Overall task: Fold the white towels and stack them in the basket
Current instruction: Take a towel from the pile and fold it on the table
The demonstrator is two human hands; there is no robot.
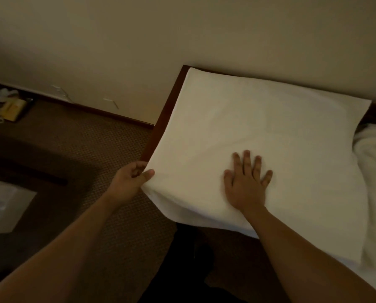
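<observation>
A large white pillow-like cloth (pixel 259 132) lies flat against the dark wooden headboard edge (pixel 163 119), filling the middle of the view. My left hand (pixel 134 176) pinches its near left corner between thumb and curled fingers. Flat on the cloth near the front edge, my right hand (pixel 246 182) presses down with fingers spread. A rumpled white towel (pixel 372 162) lies at the far right, partly cut off by the frame. No basket is in view.
Brown patterned carpet (pixel 91 154) covers the floor to the left. A dark tray with small items (pixel 8 106) sits by the wall at far left. A pale sheet (pixel 5 206) lies on a dark surface at lower left. The beige wall runs behind.
</observation>
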